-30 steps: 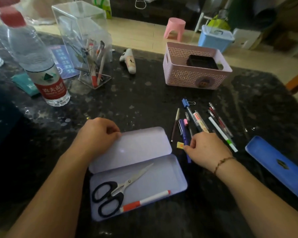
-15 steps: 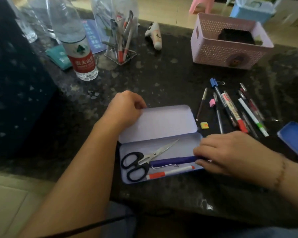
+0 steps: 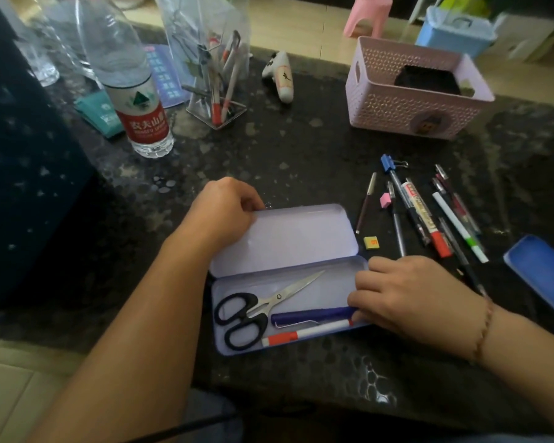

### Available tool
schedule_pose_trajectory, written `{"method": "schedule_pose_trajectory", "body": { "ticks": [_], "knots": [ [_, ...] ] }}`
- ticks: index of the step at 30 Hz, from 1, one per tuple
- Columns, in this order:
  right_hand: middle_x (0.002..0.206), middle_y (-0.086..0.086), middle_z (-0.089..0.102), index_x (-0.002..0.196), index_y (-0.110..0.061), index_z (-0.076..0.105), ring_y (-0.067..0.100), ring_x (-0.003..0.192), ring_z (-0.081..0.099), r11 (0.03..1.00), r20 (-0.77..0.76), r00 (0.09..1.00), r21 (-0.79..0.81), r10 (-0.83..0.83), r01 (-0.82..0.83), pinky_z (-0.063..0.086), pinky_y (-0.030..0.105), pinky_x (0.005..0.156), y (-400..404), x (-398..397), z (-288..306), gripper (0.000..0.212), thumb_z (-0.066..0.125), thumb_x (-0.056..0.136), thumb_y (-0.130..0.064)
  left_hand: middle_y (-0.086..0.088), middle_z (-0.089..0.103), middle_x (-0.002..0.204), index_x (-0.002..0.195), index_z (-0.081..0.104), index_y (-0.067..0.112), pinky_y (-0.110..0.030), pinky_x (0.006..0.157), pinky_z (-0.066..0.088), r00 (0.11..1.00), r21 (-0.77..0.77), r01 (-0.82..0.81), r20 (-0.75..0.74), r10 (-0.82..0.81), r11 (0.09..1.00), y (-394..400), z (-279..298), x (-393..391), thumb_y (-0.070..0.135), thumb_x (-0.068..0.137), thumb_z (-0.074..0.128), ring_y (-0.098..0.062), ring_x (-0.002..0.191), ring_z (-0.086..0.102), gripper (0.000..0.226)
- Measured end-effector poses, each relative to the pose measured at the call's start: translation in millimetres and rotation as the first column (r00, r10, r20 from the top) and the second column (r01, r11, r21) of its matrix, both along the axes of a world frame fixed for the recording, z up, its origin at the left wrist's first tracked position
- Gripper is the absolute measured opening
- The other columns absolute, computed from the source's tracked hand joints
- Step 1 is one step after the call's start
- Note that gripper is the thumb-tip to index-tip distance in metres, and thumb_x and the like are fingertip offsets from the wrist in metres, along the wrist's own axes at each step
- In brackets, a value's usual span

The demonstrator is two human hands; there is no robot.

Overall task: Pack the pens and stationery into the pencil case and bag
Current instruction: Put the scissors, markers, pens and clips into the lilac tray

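A lilac tin pencil case lies open near the table's front edge. Its tray holds black-handled scissors, a red-and-white marker and a dark blue pen. My right hand rests at the tray's right end, fingertips on the blue pen's end. My left hand pinches the lid's left corner. To the right lie several loose pens, a blue binder clip, a pink eraser and a yellow eraser.
A pink basket stands at the back right, with a blue case lid at the right edge. A water bottle, a clear pen holder, a teal packet and a white toy stand behind.
My right hand took the blue pen from the loose pile and laid it in the tray, between the scissors and the marker. The left hand stayed on the lid.
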State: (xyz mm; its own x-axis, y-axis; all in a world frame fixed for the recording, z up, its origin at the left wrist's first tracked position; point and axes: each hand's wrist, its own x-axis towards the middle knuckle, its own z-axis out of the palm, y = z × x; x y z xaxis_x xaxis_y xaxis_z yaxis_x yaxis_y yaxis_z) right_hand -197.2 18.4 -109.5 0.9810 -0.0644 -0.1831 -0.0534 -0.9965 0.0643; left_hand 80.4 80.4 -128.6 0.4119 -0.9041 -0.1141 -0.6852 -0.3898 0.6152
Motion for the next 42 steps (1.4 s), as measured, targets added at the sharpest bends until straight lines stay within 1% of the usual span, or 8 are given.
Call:
{"method": "schedule_pose_trajectory", "body": {
  "ticks": [19, 23, 25, 29, 33, 36, 39, 42],
  "knots": [
    [0.107, -0.004, 0.064, 0.113, -0.024, 0.064, 0.015, 0.096, 0.055, 0.915, 0.229, 0.948, 0.384, -0.222, 0.122, 0.050, 0.036, 0.076, 42.0, 26.0, -13.5, 0.024, 0.053, 0.092, -0.027, 0.008, 0.065, 0.077, 0.083, 0.076, 0.029, -0.023, 0.072, 0.041, 0.996, -0.050, 0.029, 0.080, -0.025, 0.998, -3.9, 2.0, -3.2, 0.010, 0.079, 0.071, -0.003, 0.068, 0.055, 0.019],
    [0.087, -0.008, 0.065, 0.097, -0.022, 0.067, 0.008, 0.080, 0.059, 0.746, 0.497, 0.559, 0.501, -0.663, 0.439, 0.051, 0.034, 0.073, -8.7, 35.4, 1.7, 0.011, 0.060, 0.089, -0.024, 0.009, 0.066, 0.079, 0.085, 0.076, 0.028, -0.022, 0.073, 0.041, 0.998, -0.030, 0.023, 0.054, -0.022, 0.999, -1.7, 3.1, -2.5, 0.013, 0.080, 0.070, -0.005, 0.072, 0.056, 0.018],
    [0.085, -0.006, 0.064, 0.096, -0.022, 0.063, 0.014, 0.082, 0.061, 0.528, 0.369, 0.383, 0.502, -0.847, 0.685, 0.053, 0.038, 0.076, -51.0, 47.3, 2.4, 0.012, 0.062, 0.086, -0.029, 0.007, 0.067, 0.082, 0.088, 0.076, 0.026, -0.021, 0.074, 0.040, 0.999, -0.022, 0.015, 0.050, -0.014, 1.000, -1.7, 4.1, -3.7, 0.013, 0.081, 0.070, -0.007, 0.075, 0.056, 0.016],
    [0.097, 0.007, 0.065, 0.100, -0.017, 0.056, 0.028, 0.090, 0.061, 0.401, 0.093, 0.391, 0.268, -0.916, 0.876, 0.053, 0.039, 0.077, -85.9, 73.7, -13.7, 0.026, 0.064, 0.083, -0.035, 0.009, 0.065, 0.081, 0.089, 0.077, 0.025, -0.020, 0.075, 0.040, 0.999, -0.024, 0.015, 0.035, -0.014, 1.000, -1.1, 3.9, -2.8, 0.012, 0.081, 0.070, -0.007, 0.076, 0.056, 0.017],
    [0.098, 0.008, 0.063, 0.105, -0.016, 0.055, 0.027, 0.088, 0.061, 0.358, 0.099, 0.346, 0.343, -0.933, 0.868, 0.054, 0.041, 0.077, -88.8, 80.6, -17.5, 0.022, 0.063, 0.084, -0.018, 0.012, 0.065, 0.077, 0.088, 0.076, 0.027, -0.020, 0.074, 0.041, 1.000, -0.027, 0.000, -0.005, 0.000, 1.000, -1.2, 3.8, -1.5, 0.013, 0.081, 0.071, 0.003, 0.070, 0.054, 0.017],
    [0.085, -0.004, 0.063, 0.115, -0.020, 0.055, 0.018, 0.083, 0.061, 0.452, 0.279, 0.356, 0.511, -0.892, 0.731, 0.054, 0.038, 0.075, -71.2, 60.9, -2.8, 0.031, 0.064, 0.086, -0.017, 0.009, 0.066, 0.079, 0.089, 0.077, 0.025, -0.020, 0.075, 0.044, 0.999, -0.021, -0.022, -0.025, 0.022, 1.000, -1.3, 4.0, -2.0, 0.013, 0.081, 0.072, -0.001, 0.072, 0.057, 0.015],
    [0.091, -0.004, 0.064, 0.113, -0.019, 0.062, 0.018, 0.087, 0.058, 0.715, 0.496, 0.519, 0.412, -0.696, 0.564, 0.052, 0.040, 0.075, -23.5, 31.8, 14.4, 0.028, 0.064, 0.086, -0.016, 0.007, 0.067, 0.085, 0.093, 0.077, 0.022, -0.015, 0.077, 0.041, 0.998, -0.013, -0.048, -0.047, 0.047, 0.999, -1.2, 3.4, -2.0, 0.013, 0.082, 0.072, -0.004, 0.080, 0.059, 0.015],
    [0.094, -0.005, 0.066, 0.102, -0.022, 0.067, 0.013, 0.086, 0.056, 0.842, 0.418, 0.733, 0.329, -0.536, 0.427, 0.050, 0.033, 0.073, 15.6, 11.7, 9.3, 0.017, 0.063, 0.085, -0.019, 0.004, 0.069, 0.093, 0.096, 0.077, 0.019, -0.016, 0.081, 0.040, 0.998, -0.004, -0.054, -0.044, 0.053, 0.999, -2.1, 3.4, -4.0, 0.013, 0.082, 0.071, -0.006, 0.085, 0.058, 0.016]
  ]
}}
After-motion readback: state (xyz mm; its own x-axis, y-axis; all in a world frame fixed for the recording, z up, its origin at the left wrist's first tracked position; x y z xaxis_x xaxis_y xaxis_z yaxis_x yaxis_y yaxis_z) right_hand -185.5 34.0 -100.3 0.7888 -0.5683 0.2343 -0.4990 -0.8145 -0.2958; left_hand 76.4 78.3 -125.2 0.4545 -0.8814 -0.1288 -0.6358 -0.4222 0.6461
